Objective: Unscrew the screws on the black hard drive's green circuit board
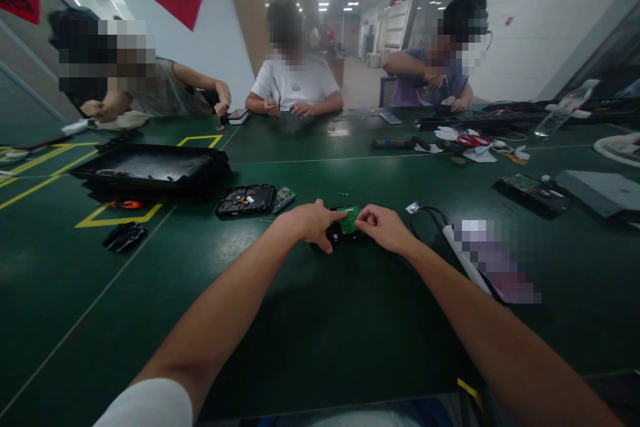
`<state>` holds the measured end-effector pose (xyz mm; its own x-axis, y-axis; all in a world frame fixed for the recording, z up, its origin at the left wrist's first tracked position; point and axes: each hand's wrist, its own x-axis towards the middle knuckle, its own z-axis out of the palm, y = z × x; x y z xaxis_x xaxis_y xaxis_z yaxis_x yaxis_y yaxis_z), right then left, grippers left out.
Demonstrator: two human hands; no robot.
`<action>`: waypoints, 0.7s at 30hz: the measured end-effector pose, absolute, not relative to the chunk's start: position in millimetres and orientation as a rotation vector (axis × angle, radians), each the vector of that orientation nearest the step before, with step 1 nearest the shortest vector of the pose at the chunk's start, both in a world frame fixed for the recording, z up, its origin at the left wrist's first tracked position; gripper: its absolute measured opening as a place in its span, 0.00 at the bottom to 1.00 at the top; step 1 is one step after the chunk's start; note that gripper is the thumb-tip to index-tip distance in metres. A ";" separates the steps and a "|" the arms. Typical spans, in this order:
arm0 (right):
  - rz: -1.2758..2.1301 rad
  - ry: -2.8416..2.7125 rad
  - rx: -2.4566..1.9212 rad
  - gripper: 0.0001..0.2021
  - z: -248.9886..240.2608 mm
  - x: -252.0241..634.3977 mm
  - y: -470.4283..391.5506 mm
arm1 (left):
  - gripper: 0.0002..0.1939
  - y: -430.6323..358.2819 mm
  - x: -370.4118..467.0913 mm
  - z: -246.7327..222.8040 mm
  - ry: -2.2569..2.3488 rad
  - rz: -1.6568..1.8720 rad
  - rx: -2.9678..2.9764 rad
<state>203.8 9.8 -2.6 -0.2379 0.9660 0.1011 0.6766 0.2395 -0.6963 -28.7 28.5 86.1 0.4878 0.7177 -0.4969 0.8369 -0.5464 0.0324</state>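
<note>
Left hand (pixel 311 223) presses a finger on the green board (pixel 349 219) atop the drive (pixel 340 234), while right hand (pixel 383 225) pinches the board's edge on the desk (pixel 320 320).

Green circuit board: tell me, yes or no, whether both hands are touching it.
Yes: the left hand lays a finger on the green circuit board while the right hand pinches its right edge.
</note>
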 end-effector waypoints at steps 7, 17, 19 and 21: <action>0.713 -2.002 -1.466 0.07 -2.8 202.7 9.1 | 0.61 27.8 -27.3 89.0 1.296 -0.677 2.480; 0.693 -1.900 -1.556 0.09 -5.8 204.9 12.9 | 0.63 24.3 -25.5 91.5 1.288 -0.683 2.477; 0.679 -1.854 -1.578 0.09 -7.0 207.6 14.7 | 0.62 23.1 -24.7 92.4 1.286 -0.691 2.468; 0.693 -1.837 -1.576 0.09 -7.7 209.8 15.6 | 0.60 22.2 -24.1 93.2 1.286 -0.703 2.468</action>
